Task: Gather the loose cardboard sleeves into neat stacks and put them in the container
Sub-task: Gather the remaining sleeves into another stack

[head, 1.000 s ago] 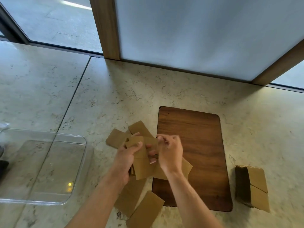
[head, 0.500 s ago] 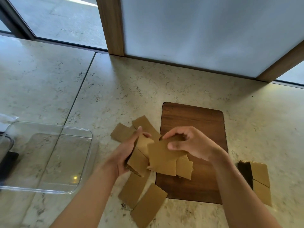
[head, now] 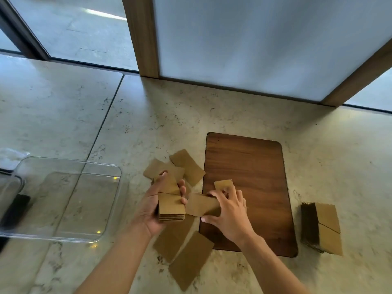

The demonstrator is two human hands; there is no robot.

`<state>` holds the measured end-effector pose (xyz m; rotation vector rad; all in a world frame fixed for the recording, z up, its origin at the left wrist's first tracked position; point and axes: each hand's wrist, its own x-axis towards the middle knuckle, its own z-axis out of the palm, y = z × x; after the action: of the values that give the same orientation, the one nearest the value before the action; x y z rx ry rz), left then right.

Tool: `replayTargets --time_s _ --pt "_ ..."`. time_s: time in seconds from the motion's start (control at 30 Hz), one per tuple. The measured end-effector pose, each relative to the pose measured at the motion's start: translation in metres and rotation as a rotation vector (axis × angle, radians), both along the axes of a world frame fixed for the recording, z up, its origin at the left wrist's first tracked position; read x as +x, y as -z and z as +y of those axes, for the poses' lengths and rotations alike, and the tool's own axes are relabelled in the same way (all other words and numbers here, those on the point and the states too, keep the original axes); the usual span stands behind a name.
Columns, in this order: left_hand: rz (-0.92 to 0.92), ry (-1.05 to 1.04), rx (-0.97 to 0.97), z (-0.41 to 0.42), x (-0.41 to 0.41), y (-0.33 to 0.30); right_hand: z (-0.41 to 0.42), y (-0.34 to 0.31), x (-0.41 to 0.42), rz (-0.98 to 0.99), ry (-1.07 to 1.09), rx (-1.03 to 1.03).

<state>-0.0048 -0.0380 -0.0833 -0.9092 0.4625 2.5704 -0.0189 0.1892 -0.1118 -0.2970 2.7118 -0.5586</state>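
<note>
My left hand [head: 152, 205] now clasps a squared stack of brown cardboard sleeves [head: 170, 203]; my right hand [head: 230, 211] has dropped, fingers [head: 218, 195] curled round one flat brown sleeve [head: 201, 204].

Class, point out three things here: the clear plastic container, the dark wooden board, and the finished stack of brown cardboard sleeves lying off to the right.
Clear plastic container [head: 118, 175]: head view, far right rim.
Dark wooden board [head: 250, 162]: head view, bare upper surface.
Finished stack of brown cardboard sleeves [head: 327, 228]: head view, top sleeve's face.
</note>
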Motion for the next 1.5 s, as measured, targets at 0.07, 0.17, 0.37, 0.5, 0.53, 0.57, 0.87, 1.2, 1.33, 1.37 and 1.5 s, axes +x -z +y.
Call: replayTargets --time_s 0.07,0.17,0.37,0.5,0.53,0.57,0.87,1.2,1.33,1.37,1.5 --pt "-0.032 -0.017 -0.026 0.001 0.003 -0.001 0.005 -0.002 -0.004 0.067 0.07 -0.052" --pt "-0.056 0.023 -0.143 0.003 0.004 0.004 0.014 -0.012 -0.014 0.075 0.191 -0.248" --pt "0.077 0.403 -0.419 0.014 0.002 -0.008 0.048 -0.077 -0.038 -0.473 -0.162 -0.325" --pt "0.254 0.805 -0.352 0.043 0.012 -0.021 0.018 -0.076 -0.028 -0.435 -0.199 -0.431" --pt "0.253 0.78 -0.271 0.051 0.014 -0.022 0.012 -0.069 -0.025 -0.324 -0.093 -0.505" --pt "0.237 0.718 -0.217 0.056 0.015 -0.021 0.008 -0.061 -0.024 -0.189 0.066 -0.572" --pt "0.021 0.14 -0.055 0.058 0.003 -0.002 0.041 -0.015 -0.026 -0.041 0.607 0.036" --pt "0.05 0.589 -0.314 0.055 -0.027 -0.017 0.068 -0.081 -0.055 -0.609 -0.022 -0.484" --pt "0.138 0.759 -0.319 0.058 -0.021 -0.016 0.037 -0.07 -0.063 -0.479 -0.042 -0.424" --pt "0.156 0.74 -0.345 0.057 -0.02 -0.014 0.035 -0.067 -0.064 -0.463 -0.017 -0.446" --pt "0.183 0.575 -0.404 0.045 -0.015 -0.007 0.033 -0.059 -0.059 -0.484 0.211 -0.664"
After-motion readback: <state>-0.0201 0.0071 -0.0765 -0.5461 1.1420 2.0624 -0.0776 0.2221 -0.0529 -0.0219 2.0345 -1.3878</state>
